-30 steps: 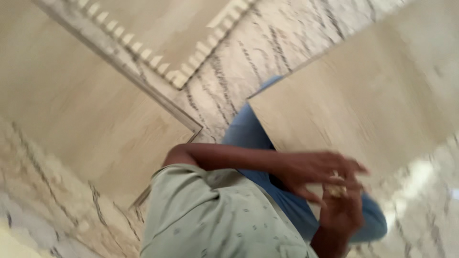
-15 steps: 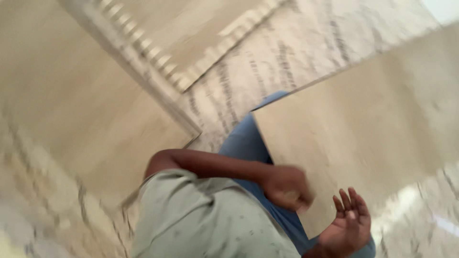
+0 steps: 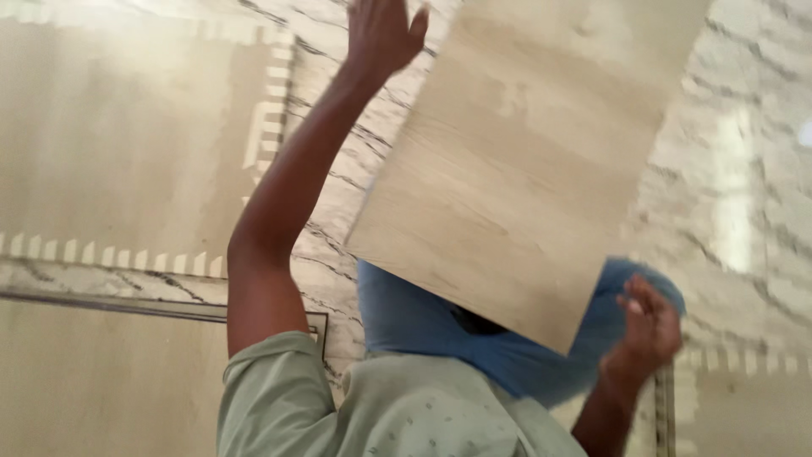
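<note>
Big beige wood-grain tile [image 3: 533,161] sits tilted across the person's lap, resting on the blue-clad legs [image 3: 423,317], w/ its lowest corner pointing down toward the torso and the far end running off the top of the view. Long axis goes roughly from lower left to upper right, so the slab lies diagonal to the body, not square to it.

Left hand [image 3: 382,34] is raised high on a straight arm, fingers loosely spread, palm side toward the tile's upper left edge. It's just beside that edge, but contact can't be told; nothing's clamped in it. Right hand [image 3: 647,326] is low, by the tile's lower right edge, fingers curled half-open and motion-blurred. It looks apart from the edge by a small gap, holding nothing that I can see.

So the key relation: the tile lies btwn the two hands, left hand up near the far left edge, right hand down near the close right edge, i.e. hands on opposite sides along a diagonal. Right hand is nearer the low corner on the lap; left is nearer the upper half.

Under and around it all: glossy marble floor [image 3: 744,169] w/ grey veining, plus beige inlaid panels [image 3: 118,135] w/ a pale toothed border at left. Pale green shirt [image 3: 389,415] fills the bottom edge.
</note>
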